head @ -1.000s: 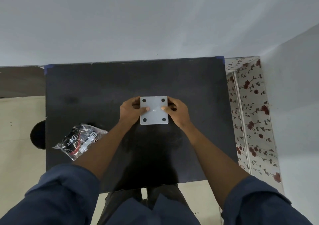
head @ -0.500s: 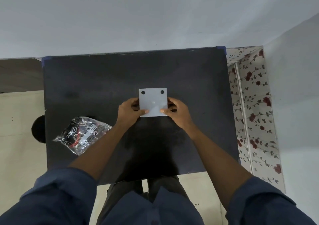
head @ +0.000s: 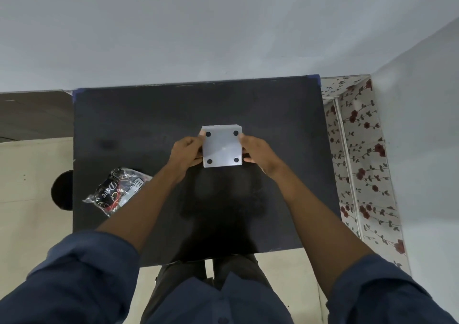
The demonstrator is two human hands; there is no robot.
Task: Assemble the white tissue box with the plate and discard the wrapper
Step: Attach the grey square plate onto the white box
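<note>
- A white tissue box [head: 221, 147] is held above the middle of the black table [head: 159, 114], clamped from both sides, its flat face with round dark feet turned up toward the camera.
- The left hand [head: 186, 153] is closed against the box's left edge, one fingertip showing at the far left corner; the right hand [head: 258, 153] is closed against the right edge. Both grips are pressed on the box, neither is spread.
- The underside is judged to be turned up so that the plate can be seated or checked there; whether the face seen is the plate itself cannot be told.
- A crumpled wrapper [head: 116, 190], clear with black and red print, is left near the table's left edge, well apart from the box and touched by neither hand. It is judged to be set aside until the box is finished, so the discarding is not yet done.
- Counted: one box, four dark feet on it, one wrapper, two hands, one table.
</note>
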